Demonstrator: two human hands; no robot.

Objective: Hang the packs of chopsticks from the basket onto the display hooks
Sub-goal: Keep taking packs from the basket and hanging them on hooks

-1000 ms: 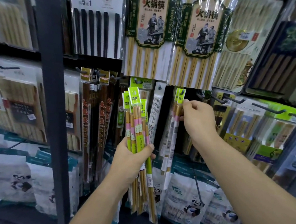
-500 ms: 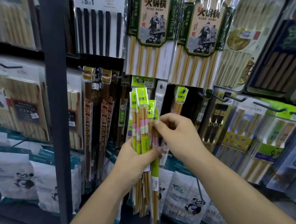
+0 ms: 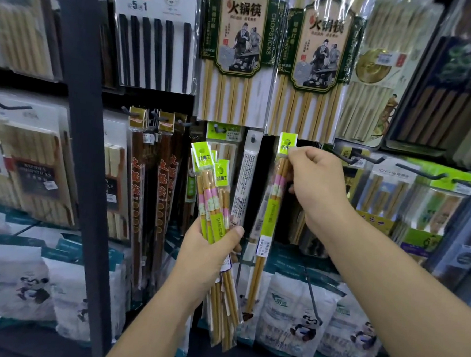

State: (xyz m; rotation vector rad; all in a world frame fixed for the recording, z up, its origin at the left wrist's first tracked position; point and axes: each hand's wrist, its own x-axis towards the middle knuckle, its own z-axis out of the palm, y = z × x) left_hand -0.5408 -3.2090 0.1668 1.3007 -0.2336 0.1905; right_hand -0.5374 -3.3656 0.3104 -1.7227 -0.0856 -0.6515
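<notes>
Plainly, the right hand (image 3: 315, 191) pinches one slim glossy pack (image 3: 270, 217), green header above its fingers (image 3: 302, 158); the left hand (image 3: 209, 251) clasps a bundle (image 3: 215, 205), perhaps four packs.

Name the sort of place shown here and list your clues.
Probably a shop aisle: black metal display hooks, rows of hanging plastic-wrapped wooden chopstick packs, and a white barcode sticker.
</notes>
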